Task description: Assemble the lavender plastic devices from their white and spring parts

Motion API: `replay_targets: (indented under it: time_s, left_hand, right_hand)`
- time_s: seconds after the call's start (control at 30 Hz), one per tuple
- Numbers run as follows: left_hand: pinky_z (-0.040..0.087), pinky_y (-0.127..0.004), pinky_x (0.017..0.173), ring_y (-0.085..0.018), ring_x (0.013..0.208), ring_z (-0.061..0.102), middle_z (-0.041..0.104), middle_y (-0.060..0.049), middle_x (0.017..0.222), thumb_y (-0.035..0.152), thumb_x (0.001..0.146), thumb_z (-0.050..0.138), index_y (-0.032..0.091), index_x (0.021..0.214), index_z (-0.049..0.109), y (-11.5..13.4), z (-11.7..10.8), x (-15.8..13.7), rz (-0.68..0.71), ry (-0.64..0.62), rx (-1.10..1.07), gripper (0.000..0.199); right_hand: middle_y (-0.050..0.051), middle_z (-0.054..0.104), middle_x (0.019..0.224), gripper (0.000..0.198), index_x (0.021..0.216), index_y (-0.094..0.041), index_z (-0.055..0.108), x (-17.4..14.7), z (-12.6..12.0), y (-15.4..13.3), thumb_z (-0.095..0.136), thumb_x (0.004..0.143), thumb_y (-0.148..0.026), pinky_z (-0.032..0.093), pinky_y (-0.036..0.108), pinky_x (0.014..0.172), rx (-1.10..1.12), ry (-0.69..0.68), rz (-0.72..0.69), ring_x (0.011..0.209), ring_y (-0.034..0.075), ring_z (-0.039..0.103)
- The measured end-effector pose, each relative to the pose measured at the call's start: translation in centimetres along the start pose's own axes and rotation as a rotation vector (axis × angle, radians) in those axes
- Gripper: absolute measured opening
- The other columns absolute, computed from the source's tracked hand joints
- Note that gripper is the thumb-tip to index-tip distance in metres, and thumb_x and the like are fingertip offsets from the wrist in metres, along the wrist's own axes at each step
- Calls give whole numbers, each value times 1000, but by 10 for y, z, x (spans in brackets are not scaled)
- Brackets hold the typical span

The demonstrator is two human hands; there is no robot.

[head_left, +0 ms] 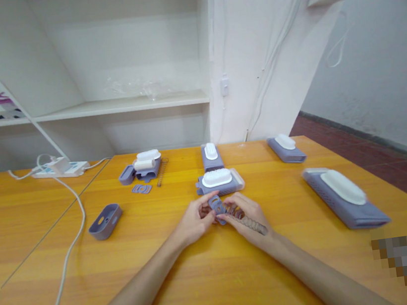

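Observation:
Near the middle of the table, my left hand [195, 221] pinches a small grey-purple plastic plate [216, 205] with cut-out slots. My right hand [251, 216] is closed round a long coil spring [252, 224], whose free end lies back over the hand toward the wrist. The spring's other end meets the plate between the fingertips; whether it is hooked in, I cannot tell. Just beyond both hands lies a grey-purple case with a white bristled brush top [217, 177].
Similar brush-topped cases lie around [211, 156] at the back, plus a case [344, 199] at right. Back left are a tray-like part [127, 175], flat plates [142, 188] and another spring [162, 173]. An oval housing [105, 221] and a white cable [79, 209] lie left.

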State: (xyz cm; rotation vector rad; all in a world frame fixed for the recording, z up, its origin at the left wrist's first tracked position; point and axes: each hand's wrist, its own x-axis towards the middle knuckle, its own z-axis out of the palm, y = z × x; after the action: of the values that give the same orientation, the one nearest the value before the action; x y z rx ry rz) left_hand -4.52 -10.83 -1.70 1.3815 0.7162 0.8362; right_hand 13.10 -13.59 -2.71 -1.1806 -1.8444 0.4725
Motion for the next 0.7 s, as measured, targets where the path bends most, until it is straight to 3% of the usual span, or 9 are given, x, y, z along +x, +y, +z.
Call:
replay_targets:
  time_s: [0.3, 0.43, 0.53, 0.7]
  left_hand:
    - [47, -25, 66, -14, 74, 60, 64, -10, 95, 36, 78, 64, 14, 120, 44, 1, -1, 0, 33, -11, -67, 51]
    - [48, -25, 62, -13, 65, 59, 63, -8, 88, 39, 77, 65, 13, 117, 45, 0, -6, 3, 52, -6, -82, 52]
    - [48, -26, 59, -13, 63, 59, 62, -8, 88, 39, 77, 65, 12, 121, 42, -4, -10, 6, 42, -16, -93, 57]
    - [48, -25, 58, -13, 65, 58, 62, -8, 87, 38, 78, 64, 12, 125, 43, -8, -13, 6, 54, -27, -77, 58]
  right_hand:
    - [3, 64, 85, 22, 91, -24, 63, 1, 1, -8, 68, 74, -36, 50, 31, 69, 60, 29, 42, 77, 19, 60]
    - [6, 63, 91, 30, 106, -22, 60, 2, 0, -6, 60, 79, -34, 52, 27, 57, 310, 11, 178, 75, 17, 61]
    - [3, 63, 76, 30, 102, -18, 59, 6, 1, 1, 59, 79, -38, 51, 26, 51, 510, -1, 340, 62, 14, 60]
    - [-1, 59, 54, 28, 81, -14, 63, 13, -1, 2, 63, 75, -41, 44, 21, 45, 545, -108, 457, 46, 9, 53]
